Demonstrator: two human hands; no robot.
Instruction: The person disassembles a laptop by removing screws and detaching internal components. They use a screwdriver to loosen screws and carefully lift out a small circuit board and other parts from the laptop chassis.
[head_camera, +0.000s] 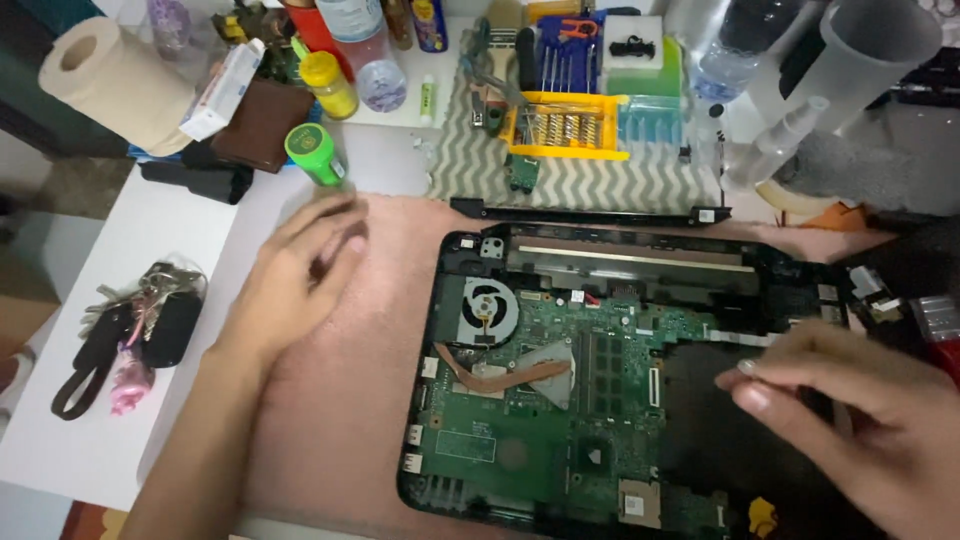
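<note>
An opened laptop base (470, 250) lies on a pink mat (350, 400), showing its green circuit board (510, 440), a round fan (488, 310) and a copper heat pipe (500, 375). My left hand (295, 285) hovers over the mat left of the laptop, blurred, fingers loosely curled; whether it holds something small is unclear. My right hand (860, 420) rests over the black right part of the base, fingers pinched together, nothing visible in them.
A detached black strip (590, 212) lies behind the laptop. A screwdriver bit set in a yellow tray (565, 125) sits on a zigzag cloth. A green-capped bottle (315, 155), paper roll (115, 80), keys (140, 320), clear bottles and a cup (870, 50) crowd the edges.
</note>
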